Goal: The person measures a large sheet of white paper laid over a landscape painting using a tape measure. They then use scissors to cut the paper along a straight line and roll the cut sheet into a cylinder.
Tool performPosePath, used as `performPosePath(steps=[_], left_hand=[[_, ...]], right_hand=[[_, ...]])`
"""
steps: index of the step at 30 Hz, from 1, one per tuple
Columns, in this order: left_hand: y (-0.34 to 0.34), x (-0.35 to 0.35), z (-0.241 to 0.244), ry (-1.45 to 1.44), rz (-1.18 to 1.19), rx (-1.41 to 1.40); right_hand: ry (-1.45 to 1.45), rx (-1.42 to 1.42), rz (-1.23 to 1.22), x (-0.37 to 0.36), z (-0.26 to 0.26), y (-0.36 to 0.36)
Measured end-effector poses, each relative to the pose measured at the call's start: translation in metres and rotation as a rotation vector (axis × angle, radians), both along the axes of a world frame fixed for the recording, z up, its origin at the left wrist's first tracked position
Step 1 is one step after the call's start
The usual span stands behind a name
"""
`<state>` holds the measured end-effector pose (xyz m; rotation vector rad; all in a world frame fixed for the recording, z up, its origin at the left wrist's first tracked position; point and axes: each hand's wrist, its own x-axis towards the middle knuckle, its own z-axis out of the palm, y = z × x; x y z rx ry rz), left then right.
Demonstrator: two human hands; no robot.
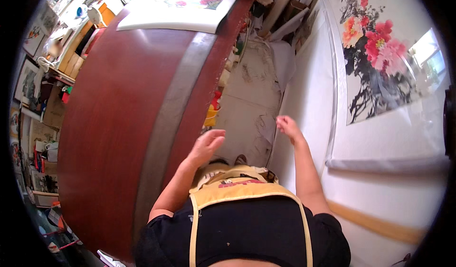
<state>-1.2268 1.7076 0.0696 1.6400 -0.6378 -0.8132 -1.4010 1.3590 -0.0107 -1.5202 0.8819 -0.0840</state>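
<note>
My left hand (207, 146) hangs in the air by the near edge of a dark red table (114, 106), its thumb apart from the fingers and nothing in it. Over the walkway's right side is my right hand (288, 127), fingers curled, close to the white wall (306, 99); nothing shows in it, though its palm is hidden. A grey strip (167, 113) runs along the tabletop. At the table's far end lies a white paper sheet (167, 21) with a painting of red flowers. On the wall to the right hangs a peony painting scroll (381, 53).
Between table and wall runs a narrow grey floor (249, 99). A yellow bucket (211, 115) stands under the table edge. Rolled papers (281, 10) lean at the walkway's far end. Cluttered shelves (46, 153) and a wooden cabinet (73, 60) line the left side.
</note>
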Motion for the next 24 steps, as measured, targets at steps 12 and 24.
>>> performPosePath(steps=[12,24], left_hand=[[-0.164,0.202,-0.025,0.099,0.673,-0.115],[-0.391,0.386,-0.037,-0.342,0.789,0.122]], right_hand=[[0.067,0.086,0.332,0.263,0.042,-0.219],[0.33,0.152,0.071,0.322,-0.039,-0.465]])
